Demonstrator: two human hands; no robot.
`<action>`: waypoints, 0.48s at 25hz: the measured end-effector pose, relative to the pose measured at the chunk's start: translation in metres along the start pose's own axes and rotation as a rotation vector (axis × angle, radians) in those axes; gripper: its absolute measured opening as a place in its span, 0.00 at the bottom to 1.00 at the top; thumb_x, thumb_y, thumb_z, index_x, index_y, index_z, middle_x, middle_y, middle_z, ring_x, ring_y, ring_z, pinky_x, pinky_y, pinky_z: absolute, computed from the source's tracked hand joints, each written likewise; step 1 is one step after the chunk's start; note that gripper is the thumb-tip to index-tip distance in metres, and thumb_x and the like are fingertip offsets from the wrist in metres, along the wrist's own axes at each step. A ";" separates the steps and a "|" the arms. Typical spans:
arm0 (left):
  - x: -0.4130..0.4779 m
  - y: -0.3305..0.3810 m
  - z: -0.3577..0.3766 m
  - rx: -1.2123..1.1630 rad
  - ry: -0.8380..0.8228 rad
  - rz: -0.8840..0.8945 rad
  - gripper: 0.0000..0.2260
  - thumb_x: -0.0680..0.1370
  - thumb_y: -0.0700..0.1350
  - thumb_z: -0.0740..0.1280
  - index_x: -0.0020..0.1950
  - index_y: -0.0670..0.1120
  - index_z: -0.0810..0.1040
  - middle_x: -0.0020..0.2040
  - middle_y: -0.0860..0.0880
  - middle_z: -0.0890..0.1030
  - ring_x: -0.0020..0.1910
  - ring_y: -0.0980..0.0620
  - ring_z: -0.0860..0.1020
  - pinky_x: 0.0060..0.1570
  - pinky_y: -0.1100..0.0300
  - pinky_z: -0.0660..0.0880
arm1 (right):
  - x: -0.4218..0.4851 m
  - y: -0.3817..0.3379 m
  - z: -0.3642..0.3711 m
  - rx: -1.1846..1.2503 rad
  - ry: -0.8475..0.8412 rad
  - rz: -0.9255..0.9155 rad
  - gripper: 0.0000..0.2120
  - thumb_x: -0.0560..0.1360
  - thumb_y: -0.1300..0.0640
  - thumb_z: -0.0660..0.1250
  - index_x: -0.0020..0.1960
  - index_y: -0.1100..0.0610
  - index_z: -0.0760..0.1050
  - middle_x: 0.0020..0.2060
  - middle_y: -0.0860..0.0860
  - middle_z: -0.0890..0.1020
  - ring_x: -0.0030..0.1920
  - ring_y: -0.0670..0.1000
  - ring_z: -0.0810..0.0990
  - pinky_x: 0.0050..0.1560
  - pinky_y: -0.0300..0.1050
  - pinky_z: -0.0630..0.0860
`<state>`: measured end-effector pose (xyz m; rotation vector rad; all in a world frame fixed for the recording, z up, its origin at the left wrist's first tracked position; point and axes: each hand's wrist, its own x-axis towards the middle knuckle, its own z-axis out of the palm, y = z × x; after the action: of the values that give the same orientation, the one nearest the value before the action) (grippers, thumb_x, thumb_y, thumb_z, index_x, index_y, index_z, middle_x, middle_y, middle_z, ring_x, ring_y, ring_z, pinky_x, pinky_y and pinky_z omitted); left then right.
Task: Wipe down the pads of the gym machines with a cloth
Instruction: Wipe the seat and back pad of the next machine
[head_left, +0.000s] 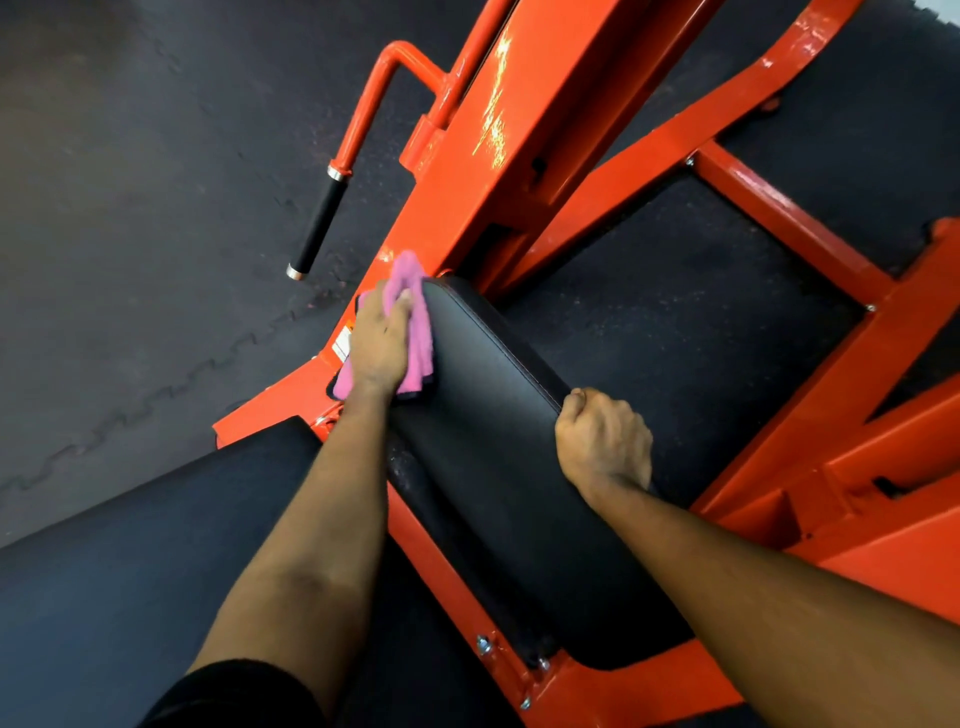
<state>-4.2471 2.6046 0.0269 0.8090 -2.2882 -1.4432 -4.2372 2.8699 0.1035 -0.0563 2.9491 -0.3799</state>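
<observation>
Pressing a pink cloth (421, 343) against the left flank of the black pad (493, 415) at mid-frame, the left hand (376, 343) curls its fingers into the folds, bunching it for a firm rub. The right hand (605, 441) grips the pad's right edge, likely to brace the lean. An orange frame (545, 130) climbs to the upper right, and a black-gripped handle (319, 223) hangs at the upper left.

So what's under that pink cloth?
The black pad, at its left edge; the left hand holds the pink cloth against it. The surface directly beneath is covered.
</observation>
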 end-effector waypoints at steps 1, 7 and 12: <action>-0.009 -0.014 -0.004 -0.047 0.026 -0.131 0.20 0.80 0.56 0.58 0.67 0.49 0.75 0.62 0.52 0.77 0.63 0.48 0.75 0.60 0.56 0.68 | 0.000 0.000 0.000 -0.005 0.008 -0.002 0.22 0.84 0.50 0.51 0.50 0.56 0.82 0.40 0.56 0.84 0.41 0.57 0.83 0.39 0.46 0.71; -0.023 -0.009 -0.002 0.118 0.194 -0.200 0.16 0.79 0.50 0.54 0.60 0.46 0.75 0.56 0.47 0.79 0.58 0.45 0.74 0.61 0.45 0.69 | -0.002 -0.003 -0.001 -0.026 0.010 0.008 0.23 0.84 0.49 0.50 0.47 0.56 0.81 0.37 0.55 0.84 0.39 0.56 0.83 0.40 0.49 0.78; -0.008 0.042 0.013 0.084 0.135 0.176 0.12 0.82 0.51 0.59 0.63 0.55 0.77 0.61 0.59 0.78 0.61 0.54 0.74 0.60 0.54 0.67 | -0.002 -0.004 -0.001 -0.028 0.025 0.018 0.22 0.83 0.49 0.50 0.46 0.56 0.81 0.36 0.55 0.83 0.38 0.57 0.83 0.39 0.49 0.77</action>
<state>-4.2599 2.6331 0.0590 0.6868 -2.2668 -1.1873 -4.2352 2.8663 0.1054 -0.0291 2.9780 -0.3395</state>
